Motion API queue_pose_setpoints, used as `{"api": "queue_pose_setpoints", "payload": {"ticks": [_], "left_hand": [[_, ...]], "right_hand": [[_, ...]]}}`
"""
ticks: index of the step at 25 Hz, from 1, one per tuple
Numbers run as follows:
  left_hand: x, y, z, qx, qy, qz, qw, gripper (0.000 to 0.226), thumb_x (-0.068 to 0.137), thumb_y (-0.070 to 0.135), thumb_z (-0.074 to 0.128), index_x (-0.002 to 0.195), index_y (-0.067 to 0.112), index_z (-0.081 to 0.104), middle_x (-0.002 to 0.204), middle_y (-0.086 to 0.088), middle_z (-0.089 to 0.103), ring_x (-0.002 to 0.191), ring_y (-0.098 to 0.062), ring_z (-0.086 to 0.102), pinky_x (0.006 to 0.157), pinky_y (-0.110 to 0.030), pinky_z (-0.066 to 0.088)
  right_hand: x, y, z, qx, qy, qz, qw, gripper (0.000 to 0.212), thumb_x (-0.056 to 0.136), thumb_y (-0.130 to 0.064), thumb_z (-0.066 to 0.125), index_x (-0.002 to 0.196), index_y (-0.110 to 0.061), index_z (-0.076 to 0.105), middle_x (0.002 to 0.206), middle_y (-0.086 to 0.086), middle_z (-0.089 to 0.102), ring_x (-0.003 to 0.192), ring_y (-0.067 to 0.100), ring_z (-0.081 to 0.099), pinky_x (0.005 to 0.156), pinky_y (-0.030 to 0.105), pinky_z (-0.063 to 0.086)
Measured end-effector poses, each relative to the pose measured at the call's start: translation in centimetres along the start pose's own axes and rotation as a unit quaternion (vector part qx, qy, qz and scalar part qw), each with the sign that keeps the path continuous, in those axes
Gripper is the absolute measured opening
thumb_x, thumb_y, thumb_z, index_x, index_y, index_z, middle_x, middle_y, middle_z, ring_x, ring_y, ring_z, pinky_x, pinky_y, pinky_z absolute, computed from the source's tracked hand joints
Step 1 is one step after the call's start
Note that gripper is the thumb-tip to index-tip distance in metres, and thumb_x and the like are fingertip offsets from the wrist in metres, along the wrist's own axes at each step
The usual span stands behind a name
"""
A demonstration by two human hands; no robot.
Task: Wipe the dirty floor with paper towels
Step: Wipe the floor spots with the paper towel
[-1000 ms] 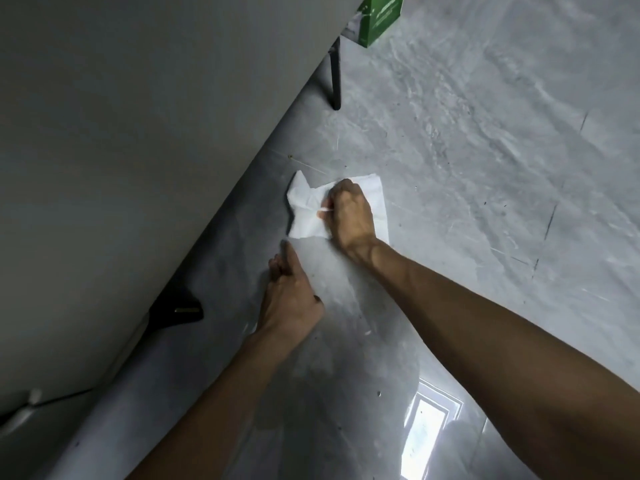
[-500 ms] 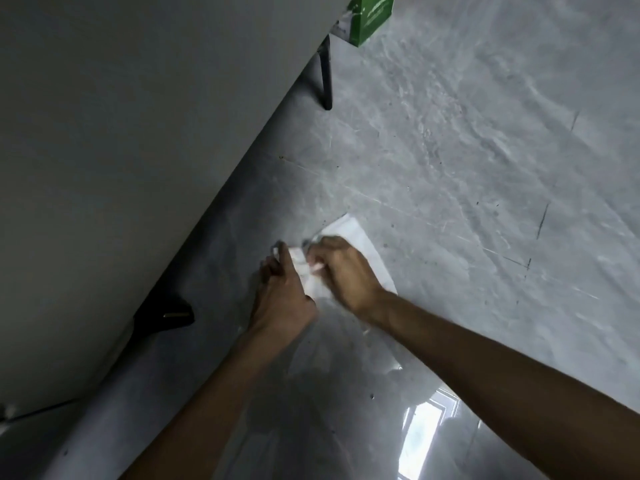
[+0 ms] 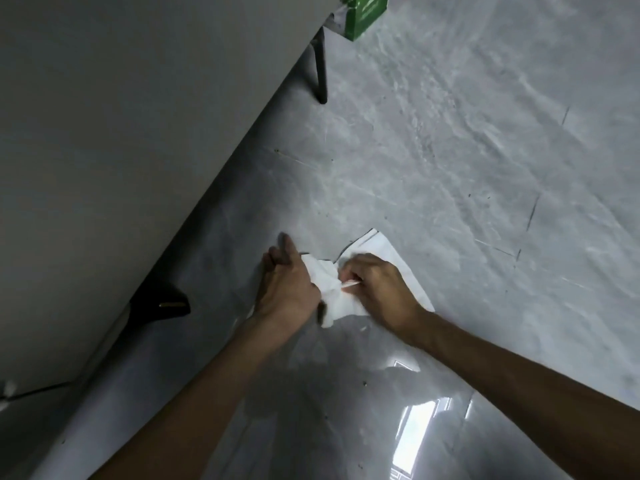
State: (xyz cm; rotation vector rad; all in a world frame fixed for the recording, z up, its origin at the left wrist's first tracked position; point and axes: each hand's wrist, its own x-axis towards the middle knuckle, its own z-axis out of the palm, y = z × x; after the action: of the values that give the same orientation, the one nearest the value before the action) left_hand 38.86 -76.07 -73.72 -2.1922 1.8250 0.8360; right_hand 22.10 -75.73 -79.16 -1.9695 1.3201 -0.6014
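A white paper towel lies crumpled on the grey marble floor, just right of a grey piece of furniture. My right hand presses down on the towel with its fingers curled into it; a flat part of the sheet sticks out beyond the hand. My left hand rests against the towel's left edge, fingers stretched forward and thumb touching the bunched paper. Dark streaks and specks mark the floor to the right.
The grey furniture panel fills the left half of the view, with a black leg at the far end and a dark foot nearer me. A green box stands at the top. A window reflects on the glossy floor.
My right hand dragged the towel toward me along the floor, and it bunched up. My left hand moved in from below and now touches the towel's left side.
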Motion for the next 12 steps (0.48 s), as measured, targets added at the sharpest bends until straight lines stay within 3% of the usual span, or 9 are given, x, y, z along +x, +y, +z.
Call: {"api": "queue_pose_setpoints", "payload": {"ticks": [3,6,9,12], "left_hand": [[0.0,1.5,1.0,0.016,-0.005,0.046,0.999,0.085,0.087,0.021,0.054,0.151,0.002,0.000,0.156,-0.026,0.007,0.147,-0.036,0.005,0.118,-0.038,0.013],[-0.2,1.9,1.8,0.025,-0.020,0.054,0.998,0.088,0.090,0.027,0.052,0.150,0.000,-0.006,0.156,-0.027,0.003,0.146,-0.039,0.000,0.118,-0.040,0.013],[0.0,2.2,1.3,0.013,-0.053,0.035,0.998,0.097,0.089,0.022,0.055,0.147,0.000,-0.019,0.157,-0.026,-0.001,0.147,-0.038,-0.002,0.118,-0.037,0.012],[0.3,2.8,0.5,0.026,-0.085,0.032,0.996,0.089,0.091,0.020,0.051,0.148,0.000,-0.014,0.156,-0.030,-0.003,0.146,-0.042,-0.003,0.119,-0.039,0.009]], "right_hand": [[-0.6,1.4,-1.6,-0.039,-0.037,-0.029,0.998,0.018,0.075,-0.001,0.067,0.078,-0.018,0.061,0.081,-0.010,0.057,0.080,0.006,0.052,0.073,0.022,0.044],[4.2,2.1,-2.2,-0.027,0.032,-0.003,0.999,0.021,0.070,0.002,0.067,0.072,-0.017,0.058,0.076,-0.006,0.058,0.075,0.010,0.053,0.070,0.027,0.043],[10.4,3.1,-3.5,-0.034,0.113,0.081,0.990,0.018,0.068,0.001,0.064,0.067,-0.015,0.057,0.072,-0.003,0.060,0.071,0.014,0.054,0.065,0.029,0.041],[10.4,2.7,-3.5,-0.028,0.132,0.126,0.983,0.016,0.068,0.000,0.062,0.065,-0.015,0.057,0.070,-0.005,0.060,0.068,0.013,0.055,0.060,0.026,0.037]]}}
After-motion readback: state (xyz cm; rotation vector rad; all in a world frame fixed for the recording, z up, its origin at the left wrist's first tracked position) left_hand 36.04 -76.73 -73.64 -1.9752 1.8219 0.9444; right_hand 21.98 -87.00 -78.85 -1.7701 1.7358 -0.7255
